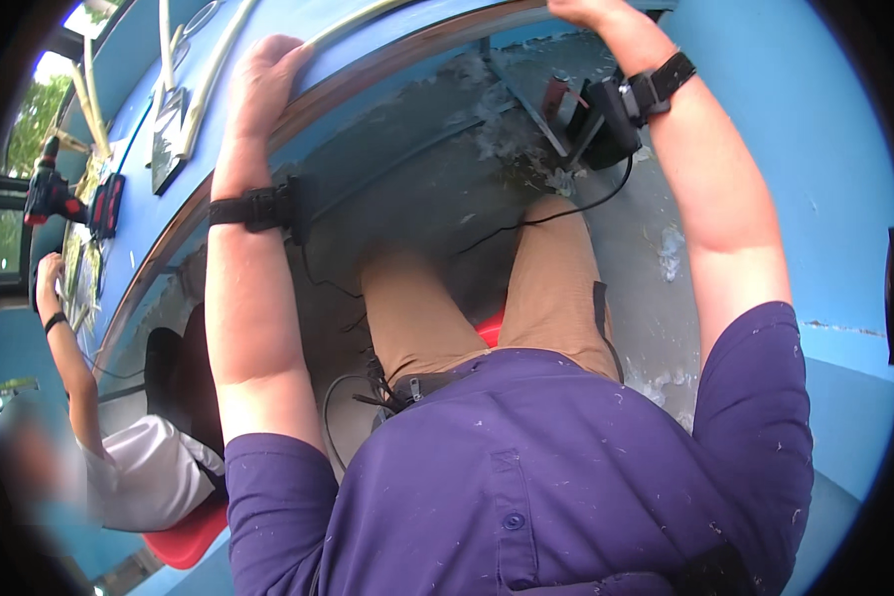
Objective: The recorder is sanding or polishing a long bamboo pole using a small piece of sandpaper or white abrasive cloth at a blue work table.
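Observation:
My left hand [265, 84] is closed at the table's near edge, its thumb and fingers against one end of a long pale strip [353, 20]. That strip looks like split cane or bamboo and runs along the blue tabletop [204, 164] out of the top of the view. My right hand [598, 10] reaches to the upper rim, where its fingers are cut off; whether it touches the strip is hidden. Left of my left hand lie another pale strip [212, 79] and a dark, flat, shiny piece [169, 134].
A black and red cordless drill [65, 199] is at the left, near pale stalks [91, 104]. A co-worker in a white shirt [154, 472] sits on a red stool [189, 536], one hand [50, 273] at the table. Cables hang by my legs; a blue wall [815, 149] stands at right.

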A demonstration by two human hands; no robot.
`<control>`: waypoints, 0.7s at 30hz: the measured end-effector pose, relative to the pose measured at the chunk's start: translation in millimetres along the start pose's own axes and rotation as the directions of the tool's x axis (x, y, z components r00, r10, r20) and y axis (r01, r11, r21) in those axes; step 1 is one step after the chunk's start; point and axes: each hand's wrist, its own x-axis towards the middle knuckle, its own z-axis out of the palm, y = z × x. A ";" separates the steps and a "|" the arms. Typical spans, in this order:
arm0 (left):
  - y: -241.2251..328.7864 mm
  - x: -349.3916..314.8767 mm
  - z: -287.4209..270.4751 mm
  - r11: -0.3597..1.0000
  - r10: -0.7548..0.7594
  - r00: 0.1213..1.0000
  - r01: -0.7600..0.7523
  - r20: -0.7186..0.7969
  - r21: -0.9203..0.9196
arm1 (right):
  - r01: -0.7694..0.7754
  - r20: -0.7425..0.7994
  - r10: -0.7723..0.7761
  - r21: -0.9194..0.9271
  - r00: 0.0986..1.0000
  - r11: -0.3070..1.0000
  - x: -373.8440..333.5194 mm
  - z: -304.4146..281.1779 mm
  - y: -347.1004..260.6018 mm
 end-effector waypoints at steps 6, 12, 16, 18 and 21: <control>8.4 -4.6 5.3 0.995 -0.091 0.995 0.092 0.028 -0.040 | 0.176 0.090 -0.152 -0.419 0.984 0.891 11.0 86.6 -69.1; -45.1 1.3 29.8 0.982 -0.025 1.000 0.022 -0.015 -0.188 | 0.040 -0.068 -0.079 -0.450 0.995 0.892 12.1 128.1 -101.4; 20.8 -8.5 4.0 0.988 -0.148 0.989 0.148 0.006 -0.035 | 0.074 0.104 -0.021 -0.540 0.994 0.839 -2.6 59.0 -65.5; 21.7 -11.4 -1.1 0.993 -0.116 0.992 0.116 -0.051 0.001 | -0.140 0.011 0.179 -0.578 0.984 0.804 -1.7 24.6 -41.1; 16.5 -9.1 5.1 0.994 -0.107 0.993 0.105 -0.041 -0.042 | -0.249 -0.043 0.297 -0.665 0.954 0.704 -7.7 -32.6 37.3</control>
